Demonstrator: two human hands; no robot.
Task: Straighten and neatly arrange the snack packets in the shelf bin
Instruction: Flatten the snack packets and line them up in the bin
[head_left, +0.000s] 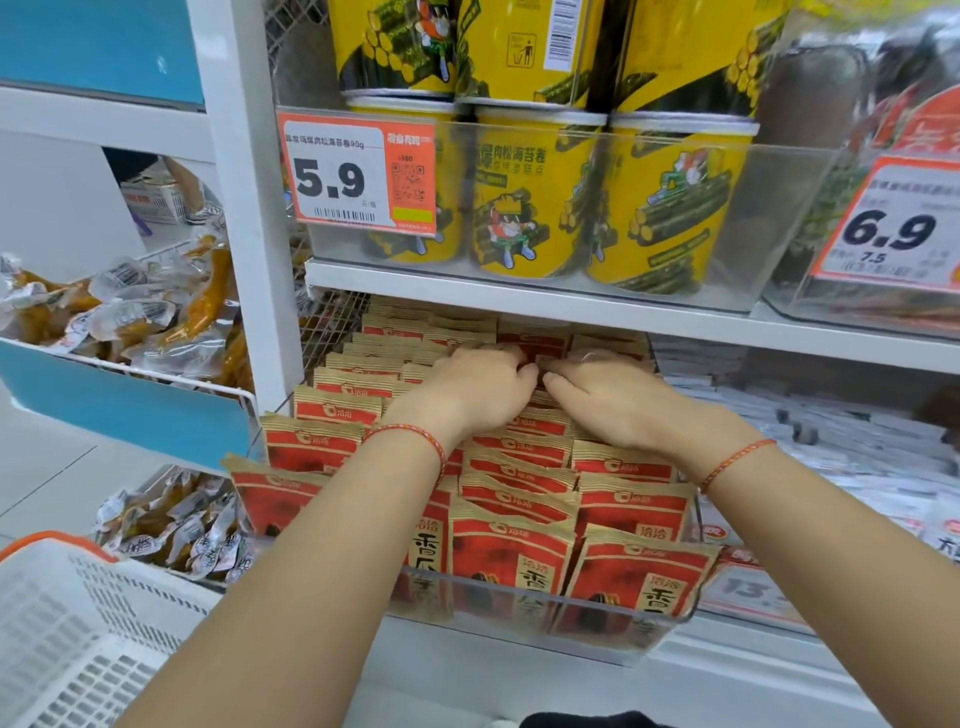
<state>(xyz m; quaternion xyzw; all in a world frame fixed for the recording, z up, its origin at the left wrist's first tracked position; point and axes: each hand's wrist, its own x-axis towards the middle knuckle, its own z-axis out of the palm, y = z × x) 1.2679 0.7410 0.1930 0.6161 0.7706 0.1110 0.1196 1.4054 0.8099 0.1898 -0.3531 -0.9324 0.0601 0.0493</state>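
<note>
White store shelving framed it all as the left hand (475, 392) and right hand (610, 400), fingers curled down, pressed side by side on red snack packets (511, 551) filling the clear shelf bin (597, 623) beneath them.

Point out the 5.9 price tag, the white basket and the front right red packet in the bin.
5.9 price tag (332, 179): head view, on the printed number.
White basket (78, 623): head view, on its slotted side wall.
Front right red packet (636, 584): head view, on its red front face.
</note>
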